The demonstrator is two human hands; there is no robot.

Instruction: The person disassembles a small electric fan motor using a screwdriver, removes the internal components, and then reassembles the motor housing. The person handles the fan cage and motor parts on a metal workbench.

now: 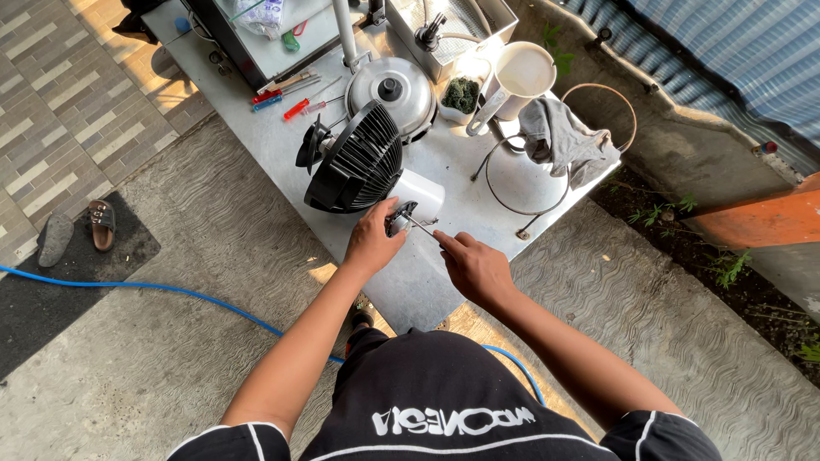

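A black fan (354, 162) with a white base (420, 193) lies tilted on the metal table (418, 282). My left hand (372, 239) grips a small dark part at the bottom of the fan's base. In my right hand (472, 265) is a thin screwdriver (418, 226), its tip set against that same part. A loose black fan blade (311, 143) lies just left of the fan.
Red and blue screwdrivers (282, 96) lie at the table's back left. A round metal lid (395, 87), a white jug (519, 75), a grey rag (559, 137) and wire rings (521, 183) sit behind the fan. On the concrete floor are a blue hose (171, 290) and sandals (81, 229).
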